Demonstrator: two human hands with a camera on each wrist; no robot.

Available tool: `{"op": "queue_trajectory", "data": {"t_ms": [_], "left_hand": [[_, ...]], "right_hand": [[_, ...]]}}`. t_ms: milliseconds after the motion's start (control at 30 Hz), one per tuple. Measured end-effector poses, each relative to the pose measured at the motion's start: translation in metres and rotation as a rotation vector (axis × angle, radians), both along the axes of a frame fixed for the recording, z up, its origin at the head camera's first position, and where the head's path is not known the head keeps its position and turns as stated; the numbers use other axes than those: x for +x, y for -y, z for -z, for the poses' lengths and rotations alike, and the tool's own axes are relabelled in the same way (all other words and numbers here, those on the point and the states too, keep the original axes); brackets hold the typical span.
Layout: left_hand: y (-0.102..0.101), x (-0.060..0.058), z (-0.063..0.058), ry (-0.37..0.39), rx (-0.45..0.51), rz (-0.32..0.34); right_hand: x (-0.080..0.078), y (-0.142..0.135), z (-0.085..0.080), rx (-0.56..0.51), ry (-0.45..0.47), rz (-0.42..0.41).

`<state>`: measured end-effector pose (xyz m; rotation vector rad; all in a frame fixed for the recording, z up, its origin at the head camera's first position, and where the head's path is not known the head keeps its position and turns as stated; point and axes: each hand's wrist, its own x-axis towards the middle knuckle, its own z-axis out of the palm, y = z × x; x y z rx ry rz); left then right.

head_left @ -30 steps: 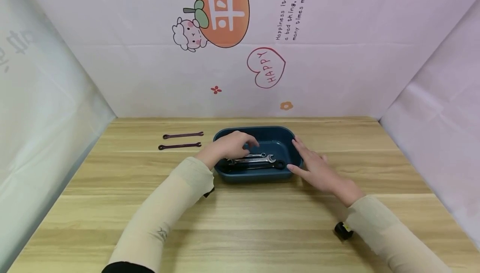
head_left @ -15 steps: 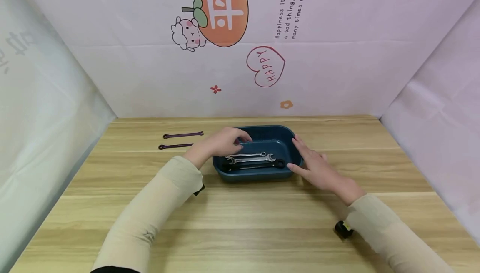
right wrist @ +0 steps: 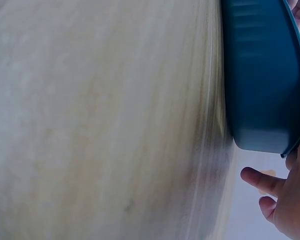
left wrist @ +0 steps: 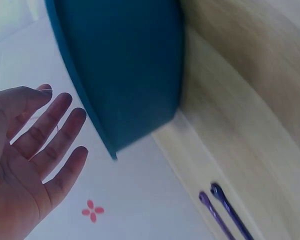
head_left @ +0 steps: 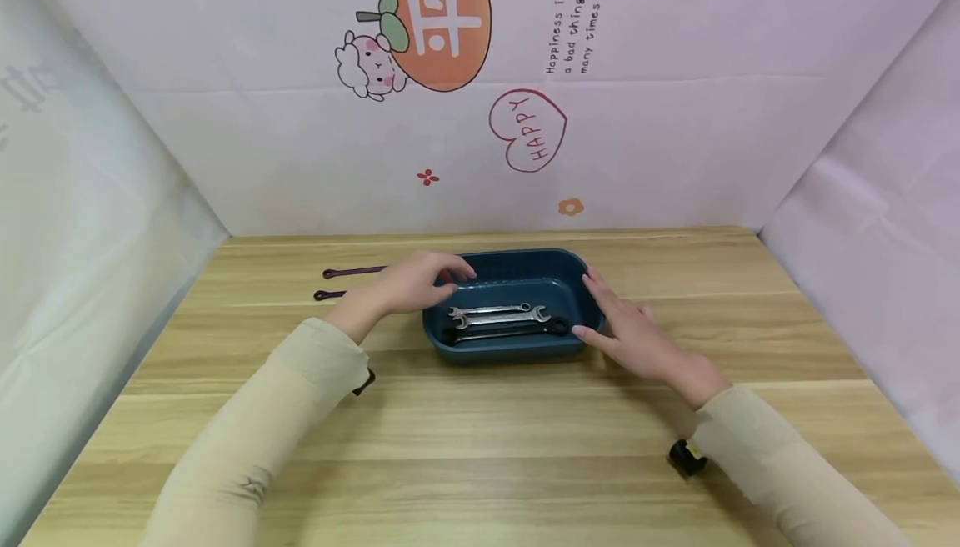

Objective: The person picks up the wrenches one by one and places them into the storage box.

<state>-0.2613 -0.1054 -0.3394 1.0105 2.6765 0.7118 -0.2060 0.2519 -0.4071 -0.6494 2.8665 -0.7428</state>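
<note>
Three wrenches lie between the hands in the head view, inside a blue tray (head_left: 510, 356) whose long axis runs crosswise from the left hand (head_left: 416, 282) toward the right hand (head_left: 637, 337). The smaller silver wrench (head_left: 491, 309) points its ring end at the right hand and its open end at the left. Next to it, the larger silver wrench (head_left: 502, 319) turns a forked end rightward; the black wrench (head_left: 506, 333) has its ring to the right. All three lie nearly parallel to the tray. The left hand hangs over the tray's left end, fingers loosely bent, thumb apart. The right hand's straight, spread fingers and thumb touch the right rim. Beyond the left wrist, the farther purple wrench (head_left: 354, 270) and nearer purple wrench (head_left: 330, 294) point their rings leftward; the hand and forearm hide their other ends.

The left wrist view shows that hand spread beside the tray's end, both purple wrenches slanting side by side.

In the right wrist view, the tray's length stretches away from the right hand, partly cropped.
</note>
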Motion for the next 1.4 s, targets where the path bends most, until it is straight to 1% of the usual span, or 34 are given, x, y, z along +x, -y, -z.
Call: {"op": "queue_trajectory", "data": {"t_ms": [133,233,433,533,667,767,867,1167,1400], "left_hand": [[0.014,0.001,-0.007,0.017,-0.004,-0.033],[0.024,-0.001,-0.009,0.027,0.003,-0.057],[0.038,-0.003,-0.009,0.038,0.019,-0.081],[0.045,-0.006,-0.005,0.036,0.041,-0.083],[0.059,-0.009,0.003,0.031,0.07,-0.093],[0.072,-0.012,0.01,0.037,0.096,-0.12],[0.083,-0.015,0.013,0.045,0.115,-0.151],[0.108,-0.022,0.024,0.048,0.053,-0.201],[0.116,-0.027,0.034,0.06,0.006,-0.215]], "right_hand": [[0.0,0.001,0.0,-0.003,0.005,-0.001],[0.0,0.001,0.0,0.0,0.006,-0.001],[0.0,0.001,0.0,0.003,0.002,-0.001],[0.001,0.0,0.001,0.008,0.002,0.002],[0.002,0.0,0.003,0.021,0.003,0.005],[0.001,0.0,0.004,0.012,0.001,0.006],[-0.001,0.0,0.004,-0.004,0.001,0.007],[-0.003,0.0,0.0,0.001,-0.004,0.012],[-0.003,0.0,0.003,0.008,0.002,0.016]]}}
